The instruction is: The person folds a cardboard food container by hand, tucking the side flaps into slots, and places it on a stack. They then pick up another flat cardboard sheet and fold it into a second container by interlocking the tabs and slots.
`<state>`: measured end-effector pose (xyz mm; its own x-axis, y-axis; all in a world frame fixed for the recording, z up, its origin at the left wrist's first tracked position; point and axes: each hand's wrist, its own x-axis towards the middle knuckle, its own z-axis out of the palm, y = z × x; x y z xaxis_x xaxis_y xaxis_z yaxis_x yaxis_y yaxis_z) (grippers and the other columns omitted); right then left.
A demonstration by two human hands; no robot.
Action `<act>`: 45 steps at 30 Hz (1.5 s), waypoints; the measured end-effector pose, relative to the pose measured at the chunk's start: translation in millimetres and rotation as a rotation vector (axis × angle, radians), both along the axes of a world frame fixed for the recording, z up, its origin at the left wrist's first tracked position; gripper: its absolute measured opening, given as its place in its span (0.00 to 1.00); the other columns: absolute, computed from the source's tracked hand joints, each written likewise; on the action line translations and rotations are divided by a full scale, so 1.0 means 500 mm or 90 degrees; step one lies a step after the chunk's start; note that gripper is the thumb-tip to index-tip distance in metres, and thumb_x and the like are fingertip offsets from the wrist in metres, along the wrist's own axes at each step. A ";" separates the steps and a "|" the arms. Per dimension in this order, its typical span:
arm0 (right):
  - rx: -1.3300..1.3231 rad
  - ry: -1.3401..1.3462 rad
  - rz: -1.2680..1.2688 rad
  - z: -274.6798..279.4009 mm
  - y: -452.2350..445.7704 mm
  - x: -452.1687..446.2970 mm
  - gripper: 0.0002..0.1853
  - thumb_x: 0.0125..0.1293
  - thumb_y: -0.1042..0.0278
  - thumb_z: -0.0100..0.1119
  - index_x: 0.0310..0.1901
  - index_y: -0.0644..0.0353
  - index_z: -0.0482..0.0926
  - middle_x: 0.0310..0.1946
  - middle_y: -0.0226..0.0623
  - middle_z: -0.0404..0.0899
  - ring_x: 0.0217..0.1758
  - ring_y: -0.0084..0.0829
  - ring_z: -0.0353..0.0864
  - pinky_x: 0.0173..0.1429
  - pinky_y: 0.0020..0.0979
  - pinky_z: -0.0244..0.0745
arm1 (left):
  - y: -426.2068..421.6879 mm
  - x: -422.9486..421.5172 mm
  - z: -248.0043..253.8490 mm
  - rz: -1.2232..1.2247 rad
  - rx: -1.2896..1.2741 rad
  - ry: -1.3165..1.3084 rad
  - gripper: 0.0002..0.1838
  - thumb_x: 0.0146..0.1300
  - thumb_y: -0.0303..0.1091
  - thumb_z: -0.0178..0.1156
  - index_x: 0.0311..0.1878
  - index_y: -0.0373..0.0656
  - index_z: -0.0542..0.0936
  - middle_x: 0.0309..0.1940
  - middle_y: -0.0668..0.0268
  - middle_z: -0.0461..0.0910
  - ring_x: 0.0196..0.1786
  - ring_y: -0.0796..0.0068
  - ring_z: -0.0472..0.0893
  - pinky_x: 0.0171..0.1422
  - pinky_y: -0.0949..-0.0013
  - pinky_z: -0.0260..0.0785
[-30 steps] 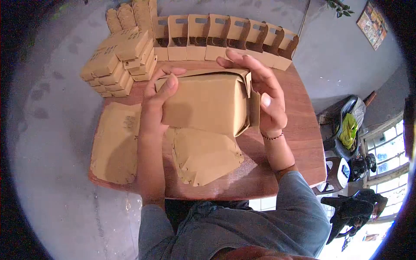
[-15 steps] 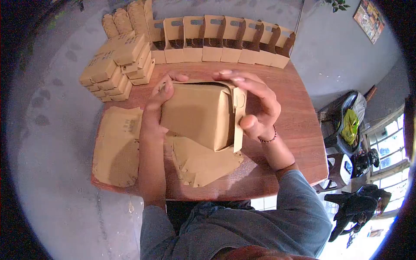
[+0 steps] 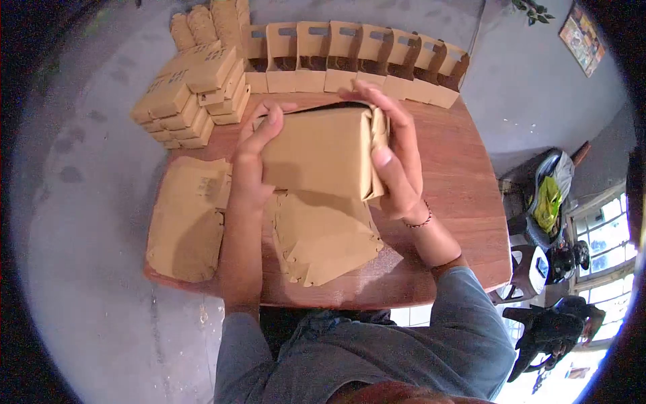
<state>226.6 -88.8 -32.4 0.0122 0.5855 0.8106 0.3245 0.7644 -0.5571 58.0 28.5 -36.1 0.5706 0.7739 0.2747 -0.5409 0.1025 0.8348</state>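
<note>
A brown cardboard box (image 3: 313,151) is held above the table between my two hands. My left hand (image 3: 262,141) grips its left end, thumb on the near face and fingers over the top edge. My right hand (image 3: 400,155) wraps round the right end, with the thumb pressed on the folded end flap. A dark gap shows along the box's upper edge. Beneath it, a flat cardboard piece with notched edges (image 3: 326,239) lies on the table. Further left is a pile of flat printed cardboard (image 3: 185,225), partly behind my left forearm.
Closed printed boxes (image 3: 161,101) are stacked at the table's back left. Several open carriers with handle holes (image 3: 346,57) stand in a row along the back edge of the wooden table (image 3: 464,195). A chair with bags (image 3: 548,202) and a white stool (image 3: 531,269) are at the right.
The box's end flap, which stuck out at the right, is now folded against the box. My right hand has closed in on that end, its thumb pressing there.
</note>
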 end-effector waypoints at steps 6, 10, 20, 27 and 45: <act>-0.039 0.128 0.061 0.004 0.013 -0.013 0.28 0.74 0.58 0.42 0.69 0.65 0.56 0.74 0.57 0.53 0.77 0.49 0.57 0.78 0.48 0.51 | -0.002 0.012 0.001 0.034 -0.002 -0.013 0.10 0.72 0.41 0.58 0.46 0.45 0.75 0.43 0.70 0.77 0.47 0.81 0.76 0.53 0.74 0.70; -0.009 -0.044 -0.055 0.007 0.017 0.007 0.35 0.70 0.53 0.58 0.68 0.62 0.54 0.73 0.59 0.56 0.74 0.47 0.62 0.77 0.48 0.55 | 0.012 0.014 -0.009 -0.044 0.024 -0.039 0.10 0.74 0.42 0.57 0.44 0.46 0.75 0.42 0.72 0.75 0.47 0.83 0.74 0.54 0.75 0.68; -0.158 0.086 -0.094 0.010 0.018 -0.011 0.31 0.60 0.79 0.58 0.64 0.60 0.59 0.65 0.48 0.68 0.67 0.37 0.68 0.71 0.40 0.65 | 0.025 0.033 -0.031 0.106 0.124 0.034 0.14 0.74 0.48 0.56 0.46 0.46 0.76 0.46 0.71 0.78 0.49 0.80 0.76 0.56 0.72 0.69; -0.173 0.119 -0.135 0.012 0.011 -0.025 0.28 0.60 0.72 0.55 0.62 0.60 0.60 0.60 0.45 0.70 0.61 0.36 0.69 0.67 0.38 0.65 | 0.017 0.029 -0.020 0.152 0.152 0.092 0.17 0.76 0.51 0.52 0.46 0.45 0.76 0.41 0.70 0.76 0.46 0.82 0.75 0.54 0.73 0.68; -0.100 0.025 -0.141 0.004 0.021 0.007 0.28 0.59 0.70 0.55 0.62 0.60 0.60 0.62 0.49 0.68 0.65 0.40 0.67 0.71 0.40 0.60 | 0.010 0.023 -0.010 0.219 0.252 0.124 0.21 0.75 0.50 0.53 0.57 0.41 0.71 0.52 0.64 0.75 0.54 0.76 0.73 0.60 0.69 0.66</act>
<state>230.3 -78.1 -30.4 0.1836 0.6839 0.7061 0.4499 0.5802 -0.6789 69.5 33.4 -41.2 0.3724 0.7843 0.4962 -0.3191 -0.3938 0.8620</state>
